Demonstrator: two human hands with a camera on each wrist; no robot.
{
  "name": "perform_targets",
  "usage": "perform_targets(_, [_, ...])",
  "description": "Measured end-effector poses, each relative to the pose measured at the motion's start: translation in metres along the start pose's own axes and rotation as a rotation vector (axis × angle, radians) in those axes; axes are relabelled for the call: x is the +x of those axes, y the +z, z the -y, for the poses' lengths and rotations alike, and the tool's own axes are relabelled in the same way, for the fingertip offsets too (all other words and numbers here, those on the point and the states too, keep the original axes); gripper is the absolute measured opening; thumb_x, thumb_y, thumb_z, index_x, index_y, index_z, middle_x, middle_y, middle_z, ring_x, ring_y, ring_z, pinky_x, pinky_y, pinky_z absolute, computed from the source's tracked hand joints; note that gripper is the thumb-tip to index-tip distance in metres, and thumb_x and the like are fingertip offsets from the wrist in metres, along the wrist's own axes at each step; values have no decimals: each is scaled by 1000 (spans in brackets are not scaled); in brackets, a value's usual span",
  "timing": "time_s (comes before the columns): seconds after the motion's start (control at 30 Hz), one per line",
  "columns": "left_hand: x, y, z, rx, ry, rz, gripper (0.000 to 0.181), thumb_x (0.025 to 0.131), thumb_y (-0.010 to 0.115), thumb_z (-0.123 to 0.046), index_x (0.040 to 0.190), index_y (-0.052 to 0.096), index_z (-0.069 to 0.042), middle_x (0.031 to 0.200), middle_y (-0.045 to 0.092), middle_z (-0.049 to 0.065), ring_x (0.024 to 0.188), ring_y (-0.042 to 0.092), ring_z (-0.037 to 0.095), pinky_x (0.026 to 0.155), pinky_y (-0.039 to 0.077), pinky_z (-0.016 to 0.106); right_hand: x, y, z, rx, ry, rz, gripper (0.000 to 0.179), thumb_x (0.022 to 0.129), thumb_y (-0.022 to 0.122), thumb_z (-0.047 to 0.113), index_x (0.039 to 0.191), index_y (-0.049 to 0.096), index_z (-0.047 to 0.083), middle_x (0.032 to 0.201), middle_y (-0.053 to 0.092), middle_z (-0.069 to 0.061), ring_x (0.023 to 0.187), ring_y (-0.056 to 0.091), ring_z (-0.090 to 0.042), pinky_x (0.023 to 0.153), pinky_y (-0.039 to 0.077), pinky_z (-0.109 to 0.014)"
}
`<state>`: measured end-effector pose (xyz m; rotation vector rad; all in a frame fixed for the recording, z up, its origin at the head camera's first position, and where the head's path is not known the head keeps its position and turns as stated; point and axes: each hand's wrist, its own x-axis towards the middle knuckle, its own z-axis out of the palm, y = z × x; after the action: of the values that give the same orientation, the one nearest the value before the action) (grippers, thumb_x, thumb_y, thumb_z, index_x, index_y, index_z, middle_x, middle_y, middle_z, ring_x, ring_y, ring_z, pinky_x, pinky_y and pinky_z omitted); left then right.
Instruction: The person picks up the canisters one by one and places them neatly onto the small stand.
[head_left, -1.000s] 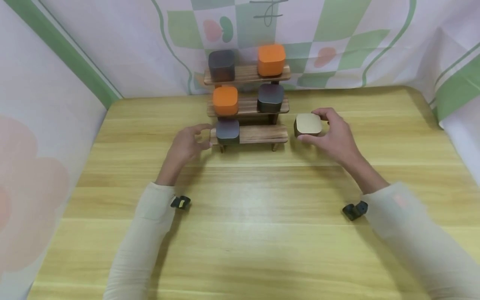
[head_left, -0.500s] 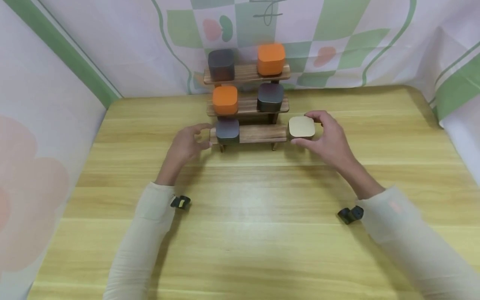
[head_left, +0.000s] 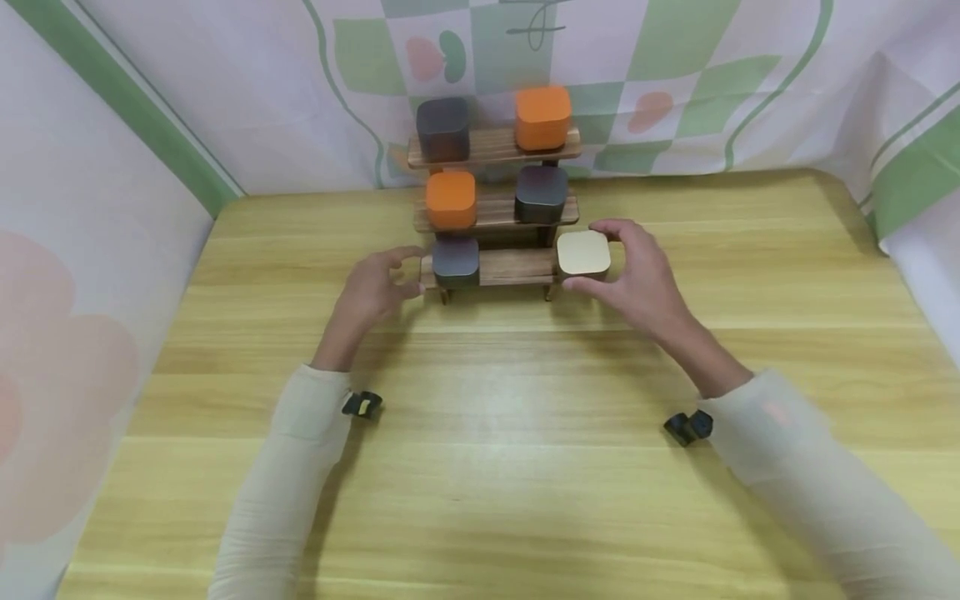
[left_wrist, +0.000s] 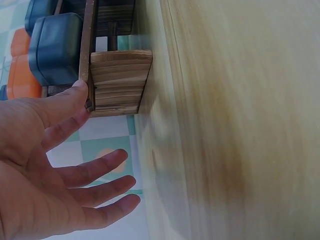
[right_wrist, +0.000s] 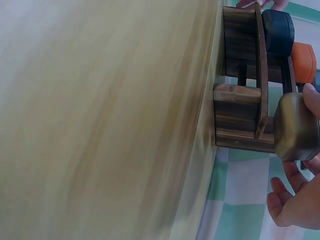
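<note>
A three-tier wooden display stand point(head_left: 517, 265) stands at the back of the table. My left hand point(head_left: 372, 286) pinches the left end of its lowest shelf between thumb and index finger, the other fingers spread in the left wrist view. My right hand point(head_left: 641, 275) grips a gold-topped, rounded-square tin point(head_left: 583, 252) by its far and near sides. This tin overlaps the lowest shelf's right end in the head view, and in the right wrist view it hangs just above shelf level. On that shelf's left part sits a dark grey tin point(head_left: 456, 262).
An orange tin point(head_left: 451, 200) and a dark tin point(head_left: 542, 194) stand on the middle shelf. The top shelf bears a dark tin point(head_left: 443, 129) and an orange tin point(head_left: 543, 118). Behind the stand hangs a checked cloth point(head_left: 510, 58). The wooden table point(head_left: 495, 467) stretches in front.
My right hand has carried the gold-topped tin leftward, from beside the stand to the lowest shelf's right end. My left hand has stayed at the shelf's left end.
</note>
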<state>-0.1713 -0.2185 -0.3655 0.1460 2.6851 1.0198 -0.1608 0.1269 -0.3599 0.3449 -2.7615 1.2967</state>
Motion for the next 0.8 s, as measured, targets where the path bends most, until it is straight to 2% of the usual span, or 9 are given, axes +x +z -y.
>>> perform_targets(0.47, [-1,0,1,-15,14,-14,52,96,70,-15,145,54,-17,148,49,15,128,52,38,102,44,53,5,22,9,-26,-42,-33,79,72,92,14,134,49,-6,129,54,-21,121,45,-40,104,34,-54])
perform_targets(0.8, [-2,0,2,-28,21,-17,52,96,70,-15,145,54,-17,148,49,14,128,52,39,102,45,53,8,34,15,-75,-82,-66,79,72,93,18,134,51,-5,129,56,-21,123,44,-39,108,29,-52])
